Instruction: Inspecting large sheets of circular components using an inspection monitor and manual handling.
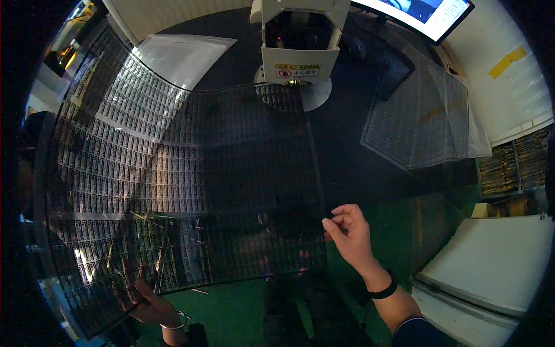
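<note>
A large see-through film sheet (173, 173), covered in rows of small dark repeated shapes, spreads over the left and middle of the head view. My left hand (153, 306) grips its near left corner, and the fingers show dimly through the film. At the sheet's right edge is my right hand (350, 237), thumb and fingers bent together in a pinch at the border. The far edge of the sheet lies by the base of a pale machine (299, 58) with a dark opening and a warning label.
A dark table (341, 150) runs behind the sheet. Another patterned sheet (428, 133) lies at the right, with a keyboard (399, 72) and a lit monitor (428, 14) beyond. Clear plastic film (185, 55) lies back left. A white cabinet (491, 266) stands near right.
</note>
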`<state>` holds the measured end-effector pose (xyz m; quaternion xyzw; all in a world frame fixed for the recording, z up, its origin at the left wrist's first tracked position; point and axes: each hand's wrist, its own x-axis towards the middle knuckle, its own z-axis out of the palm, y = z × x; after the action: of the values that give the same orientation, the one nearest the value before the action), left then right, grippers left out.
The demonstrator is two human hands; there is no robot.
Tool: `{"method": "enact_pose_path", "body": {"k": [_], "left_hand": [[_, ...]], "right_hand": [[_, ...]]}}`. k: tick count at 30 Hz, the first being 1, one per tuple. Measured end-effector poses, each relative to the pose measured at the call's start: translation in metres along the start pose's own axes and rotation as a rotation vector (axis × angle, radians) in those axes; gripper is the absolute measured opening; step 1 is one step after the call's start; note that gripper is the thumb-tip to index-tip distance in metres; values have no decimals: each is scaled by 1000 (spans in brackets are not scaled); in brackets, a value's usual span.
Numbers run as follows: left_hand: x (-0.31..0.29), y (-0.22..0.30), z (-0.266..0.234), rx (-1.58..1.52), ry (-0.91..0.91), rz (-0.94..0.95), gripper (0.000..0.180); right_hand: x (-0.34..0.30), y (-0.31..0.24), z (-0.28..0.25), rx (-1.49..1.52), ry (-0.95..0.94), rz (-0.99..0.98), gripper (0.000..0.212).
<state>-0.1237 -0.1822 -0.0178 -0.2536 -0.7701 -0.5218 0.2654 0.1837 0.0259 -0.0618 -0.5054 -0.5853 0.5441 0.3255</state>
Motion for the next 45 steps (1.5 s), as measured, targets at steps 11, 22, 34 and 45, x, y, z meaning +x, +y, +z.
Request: {"method": "enact_pose_path", "body": {"k": [11, 22, 34, 45], "left_hand": [[0, -26, -17, 135, -93, 179, 37], [-5, -126, -63, -48, -263, -80, 40], [-5, -79, -45, 53, -298, -9, 44], [5, 2, -65, -409, -322, -290, 55]], "right_hand": [[0, -1, 0, -38, 10, 6, 21], [-2, -1, 1, 9, 16, 23, 21], [-5, -8, -1, 9, 18, 44, 21], [-91, 12, 0, 268, -349, 252, 40]]}}
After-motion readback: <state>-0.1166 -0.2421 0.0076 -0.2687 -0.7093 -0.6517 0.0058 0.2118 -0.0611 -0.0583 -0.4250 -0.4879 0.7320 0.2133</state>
